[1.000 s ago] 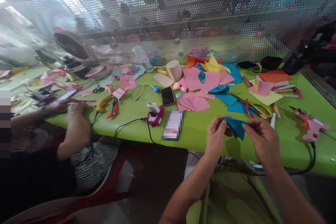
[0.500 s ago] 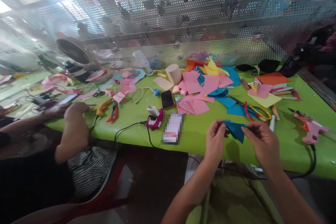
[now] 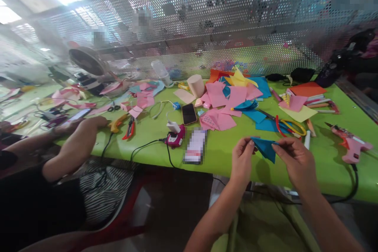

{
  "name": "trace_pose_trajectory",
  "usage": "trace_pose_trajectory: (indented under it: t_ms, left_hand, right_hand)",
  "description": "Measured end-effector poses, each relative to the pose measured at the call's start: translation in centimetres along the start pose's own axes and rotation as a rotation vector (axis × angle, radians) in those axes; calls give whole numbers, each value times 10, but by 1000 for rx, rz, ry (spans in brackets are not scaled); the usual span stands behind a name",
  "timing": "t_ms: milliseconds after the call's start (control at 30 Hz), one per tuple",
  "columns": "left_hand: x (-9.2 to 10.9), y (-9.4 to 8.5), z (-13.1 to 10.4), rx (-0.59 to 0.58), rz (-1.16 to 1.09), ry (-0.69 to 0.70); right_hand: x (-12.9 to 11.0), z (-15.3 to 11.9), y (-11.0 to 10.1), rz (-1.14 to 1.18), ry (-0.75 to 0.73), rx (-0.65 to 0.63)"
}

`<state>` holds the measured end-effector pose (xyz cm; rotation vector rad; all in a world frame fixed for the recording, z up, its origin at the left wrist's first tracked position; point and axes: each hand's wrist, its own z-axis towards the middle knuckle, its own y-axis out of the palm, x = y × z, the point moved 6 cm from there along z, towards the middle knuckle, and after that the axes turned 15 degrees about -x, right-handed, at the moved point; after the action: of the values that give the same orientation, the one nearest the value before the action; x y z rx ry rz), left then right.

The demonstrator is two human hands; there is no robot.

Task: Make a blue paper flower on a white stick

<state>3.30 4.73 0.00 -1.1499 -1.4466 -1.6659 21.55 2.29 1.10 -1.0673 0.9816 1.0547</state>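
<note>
A folded piece of blue paper point(image 3: 265, 149) hangs between my two hands over the front edge of the green table, its point downward. My left hand point(image 3: 243, 153) pinches its left corner between thumb and fingers. The right corner is pinched by my right hand point(image 3: 295, 157). Beyond them lie scissors with red and yellow handles point(image 3: 292, 126), blue sheets point(image 3: 254, 115) and several pink sheets point(image 3: 217, 94). A pink glue gun point(image 3: 351, 143) rests to the right of my right hand.
Left of my hands are a lit phone point(image 3: 195, 146), a dark phone point(image 3: 189, 114) and a purple power socket point(image 3: 176, 137) with cables. Another person's arm point(image 3: 78, 141) reaches near a yellow glue gun point(image 3: 117, 123). A perforated metal screen point(image 3: 183, 35) stands behind the table point(image 3: 147, 143).
The other person's hand has moved toward the yellow glue gun. My hands keep their pinch on the blue paper, which has barely shifted. The view has moved slightly.
</note>
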Motion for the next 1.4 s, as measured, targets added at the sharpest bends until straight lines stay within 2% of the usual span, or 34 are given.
trace_pose_trajectory:
  t_ms: [633, 767, 1200, 1400]
  left_hand:
    - [-1, -1, -2, 28, -47, 12]
    - [2, 2, -4, -1, -54, 28]
    - [-1, -2, -5, 72, -21, 42]
    - [-5, -2, -6, 73, -8, 50]
  right_hand:
    - [2, 0, 2, -13, -14, 21]
    - [3, -1, 4, 23, -17, 10]
    - [-4, 0, 7, 107, -56, 14]
    - [8, 4, 10, 253, -52, 1]
